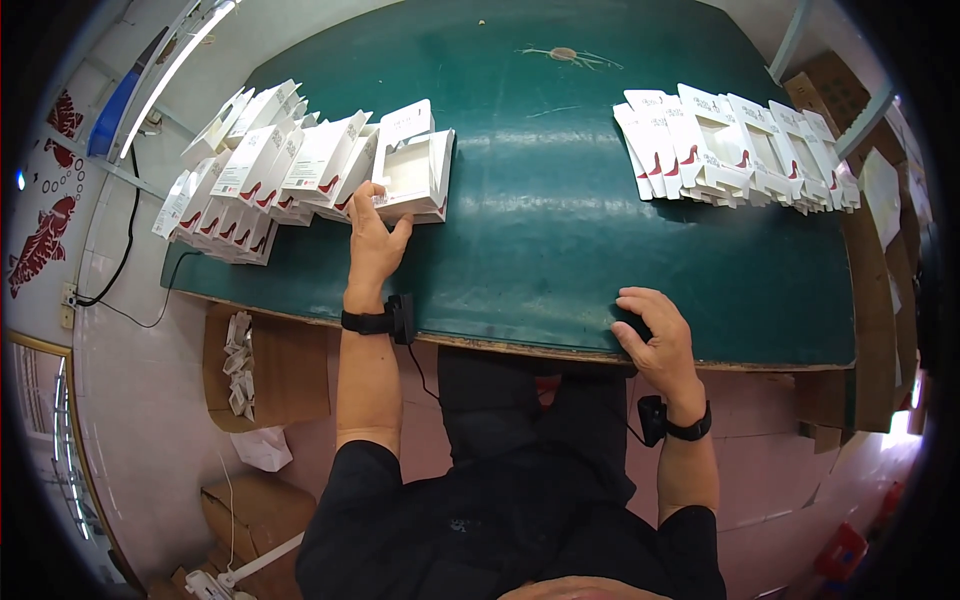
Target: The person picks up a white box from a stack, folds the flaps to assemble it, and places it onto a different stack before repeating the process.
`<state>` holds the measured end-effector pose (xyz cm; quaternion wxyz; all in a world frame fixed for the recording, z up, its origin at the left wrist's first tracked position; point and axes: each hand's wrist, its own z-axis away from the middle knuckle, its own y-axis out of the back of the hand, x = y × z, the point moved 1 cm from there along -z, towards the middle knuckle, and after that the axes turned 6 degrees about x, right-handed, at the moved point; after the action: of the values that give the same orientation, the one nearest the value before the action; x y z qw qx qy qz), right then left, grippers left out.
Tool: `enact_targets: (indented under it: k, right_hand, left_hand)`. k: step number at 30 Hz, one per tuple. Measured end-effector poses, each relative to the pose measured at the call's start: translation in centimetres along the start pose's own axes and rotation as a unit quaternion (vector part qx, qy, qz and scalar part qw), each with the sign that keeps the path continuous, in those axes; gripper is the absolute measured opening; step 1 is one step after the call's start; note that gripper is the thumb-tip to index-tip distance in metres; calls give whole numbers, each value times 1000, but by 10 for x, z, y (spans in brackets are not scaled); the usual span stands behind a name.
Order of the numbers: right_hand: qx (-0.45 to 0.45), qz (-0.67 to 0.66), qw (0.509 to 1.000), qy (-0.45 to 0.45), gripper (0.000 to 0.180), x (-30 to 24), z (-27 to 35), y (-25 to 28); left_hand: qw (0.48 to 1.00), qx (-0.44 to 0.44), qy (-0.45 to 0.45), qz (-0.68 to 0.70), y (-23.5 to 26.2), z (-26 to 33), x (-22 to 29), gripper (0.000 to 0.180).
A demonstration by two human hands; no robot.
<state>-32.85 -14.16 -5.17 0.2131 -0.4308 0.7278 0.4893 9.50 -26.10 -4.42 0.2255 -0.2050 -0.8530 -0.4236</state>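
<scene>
My left hand point(372, 240) is at the near left corner of a white carton box point(410, 172) with a cut-out window, its fingers along the left side and its thumb at the near bottom edge. That box stands at the right end of a group of similar white boxes point(245, 165), each printed with a red high-heeled shoe. Over the near edge of the table, my right hand point(660, 340) hovers with thumb and fingers apart and holds nothing. Flat-looking white cartons point(700, 145) with the same shoe print lean in an overlapping row at the far right.
The green-topped table point(540, 250) has a worn near edge. Below its left end sits an open cardboard box point(290, 370) with white pieces inside. Cardboard point(870, 310) stands along the right side. A black cable point(130, 230) hangs by the left wall.
</scene>
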Motion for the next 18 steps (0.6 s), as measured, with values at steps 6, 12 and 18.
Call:
enact_targets:
  k: [6, 12, 18]
  right_hand:
    - [-2, -6, 1000, -4, 28, 0, 0, 1]
    - [14, 3, 1000, 9, 27, -3, -1, -1]
    - [22, 5, 1000, 17, 26, -2, 0, -2]
  left_hand:
    - [998, -46, -26, -35, 8, -5, 16, 68]
    - [995, -45, -34, -82, -3, -14, 43, 79]
    - [976, -30, -112, -182, -28, -22, 54, 79]
